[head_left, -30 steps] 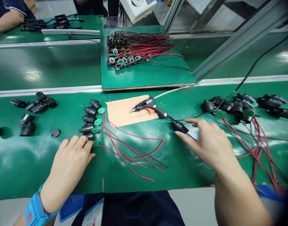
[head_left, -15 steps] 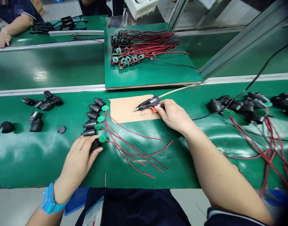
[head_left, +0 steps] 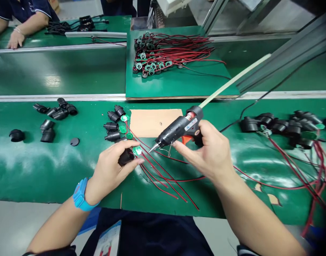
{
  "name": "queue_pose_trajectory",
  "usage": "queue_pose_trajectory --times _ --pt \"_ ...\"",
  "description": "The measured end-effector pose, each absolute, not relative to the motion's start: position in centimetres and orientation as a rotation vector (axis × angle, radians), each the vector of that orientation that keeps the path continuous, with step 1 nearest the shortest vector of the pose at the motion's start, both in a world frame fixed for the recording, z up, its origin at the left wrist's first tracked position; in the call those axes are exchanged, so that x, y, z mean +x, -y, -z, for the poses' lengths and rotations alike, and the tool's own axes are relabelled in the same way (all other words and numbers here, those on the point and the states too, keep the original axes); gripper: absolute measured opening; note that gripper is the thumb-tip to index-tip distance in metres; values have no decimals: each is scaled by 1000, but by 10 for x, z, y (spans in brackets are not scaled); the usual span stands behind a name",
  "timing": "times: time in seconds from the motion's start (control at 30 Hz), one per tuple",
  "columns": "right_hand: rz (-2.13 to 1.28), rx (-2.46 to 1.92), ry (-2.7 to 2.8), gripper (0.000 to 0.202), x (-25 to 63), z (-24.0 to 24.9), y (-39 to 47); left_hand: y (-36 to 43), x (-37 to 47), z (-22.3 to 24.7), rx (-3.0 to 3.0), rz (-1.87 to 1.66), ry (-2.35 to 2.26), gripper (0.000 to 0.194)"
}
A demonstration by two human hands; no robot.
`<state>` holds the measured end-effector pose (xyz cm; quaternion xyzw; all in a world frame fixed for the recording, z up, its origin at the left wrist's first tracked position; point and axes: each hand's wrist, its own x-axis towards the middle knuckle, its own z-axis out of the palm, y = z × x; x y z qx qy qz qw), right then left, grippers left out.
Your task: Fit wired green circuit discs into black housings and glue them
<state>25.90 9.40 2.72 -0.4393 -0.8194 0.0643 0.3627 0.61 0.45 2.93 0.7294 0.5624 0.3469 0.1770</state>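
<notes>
My left hand (head_left: 113,165) grips a black plastic housing (head_left: 126,157) between thumb and fingers. A round green circuit board (head_left: 137,150) with red wires sits at the housing's right end. My right hand (head_left: 212,153) is wrapped round the handle of a black hot glue gun (head_left: 176,128) with an orange trigger. A long pale glue stick (head_left: 234,81) juts from its rear. The gun's metal nozzle points down-left, close to the green board. Just beyond my left hand, several black housings (head_left: 111,126) lie in a column with green boards and red wires.
A tan cardboard piece (head_left: 154,121) lies behind the gun. Loose black housings (head_left: 47,135) and a black disc (head_left: 74,142) are at left. More wired housings (head_left: 280,124) lie at right. A raised green board (head_left: 178,89) holds many red-wired parts. A co-worker's hand (head_left: 16,38) rests across the bench.
My right hand has raised the glue gun off the cardboard and brought its nozzle toward the green board. My left hand has lifted the black housing and moved it right.
</notes>
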Motion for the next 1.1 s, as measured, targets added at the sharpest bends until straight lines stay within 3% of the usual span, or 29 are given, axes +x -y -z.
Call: queue_pose_trajectory --times 0.5,0.93,1.1 --pt "67 -1110 2265 14 254 -20 -88 4 15 -23 1731 -1049 -1654 28" --pt "55 -1147 2258 17 253 -21 -88 4 17 -22 1673 -1043 -1657 29" --pt "296 -1080 2211 18 254 -21 -83 4 17 -20 1623 -1024 -1675 27"
